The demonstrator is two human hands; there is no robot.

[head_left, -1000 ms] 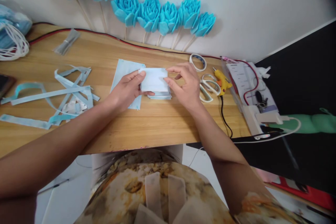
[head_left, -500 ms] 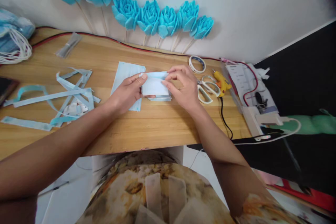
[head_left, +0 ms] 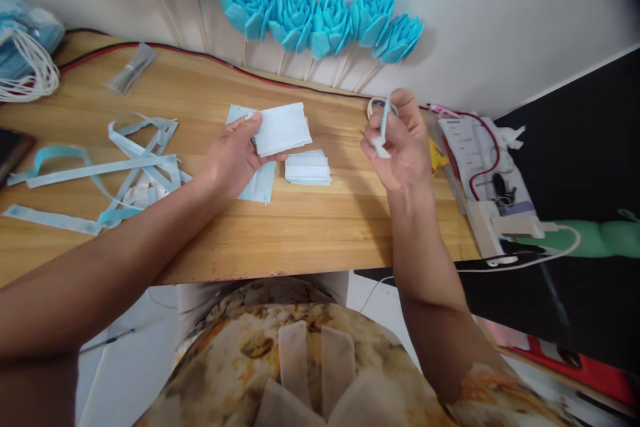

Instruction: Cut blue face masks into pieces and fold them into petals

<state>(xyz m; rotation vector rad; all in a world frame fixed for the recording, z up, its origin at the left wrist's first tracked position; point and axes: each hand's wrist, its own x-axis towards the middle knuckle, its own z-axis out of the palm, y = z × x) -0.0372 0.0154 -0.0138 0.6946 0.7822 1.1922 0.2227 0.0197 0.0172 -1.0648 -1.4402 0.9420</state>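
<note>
My left hand [head_left: 235,152] grips a small stack of pale blue face mask pieces [head_left: 283,129], thumb on top and fingers underneath. Below it, partly covered, lies a flat blue face mask sheet [head_left: 261,185]. Another stack of cut mask pieces [head_left: 307,168] rests on the table just right of my left fingers. Raised over the right part of the table, my right hand [head_left: 404,140] pinches a thin pale blue mask piece [head_left: 385,121], seen nearly edge-on. The scissors are hidden behind this hand.
Blue fabric flowers [head_left: 295,13] on sticks stand along the wall. Cut blue strips [head_left: 100,180] lie in a tangle at left. A tape roll [head_left: 373,108] and yellow glue gun [head_left: 438,155] sit partly behind my right hand. A white power strip [head_left: 483,230] is at the right edge.
My right hand has moved right and up, away from my left hand, with a mask piece in its fingers. My left hand has shifted slightly left with its stack, uncovering the stack on the table.
</note>
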